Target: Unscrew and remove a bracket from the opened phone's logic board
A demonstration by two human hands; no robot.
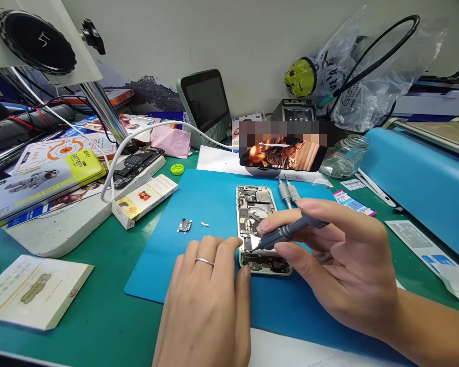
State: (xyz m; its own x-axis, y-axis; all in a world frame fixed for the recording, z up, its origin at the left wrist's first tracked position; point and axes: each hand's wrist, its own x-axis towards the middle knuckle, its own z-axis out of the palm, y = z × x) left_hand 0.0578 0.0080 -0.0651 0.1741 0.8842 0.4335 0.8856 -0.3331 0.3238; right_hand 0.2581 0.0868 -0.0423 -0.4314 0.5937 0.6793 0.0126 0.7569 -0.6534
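An opened phone [257,214] with its circuit boards bare lies on a blue mat [214,204]. My right hand [340,260] is closed in a pinch round a grey screwdriver [286,232], whose tip touches the phone's lower half. My left hand [208,300] rests flat on the mat, fingers together and stretched, fingertips against the phone's lower left edge; a ring is on one finger. Two more grey screwdrivers [288,193] lie beside the phone's upper right. A small detached part [184,225] and a tiny metal piece [204,224] lie on the mat to the left.
A second phone [283,155] playing a video leans behind the mat. A glass jar [346,155], a small screen device [206,104], a microscope stand [103,112] with a white base, boxes [145,199], a booklet [32,290] and a blue roll [421,178] surround the green table mat.
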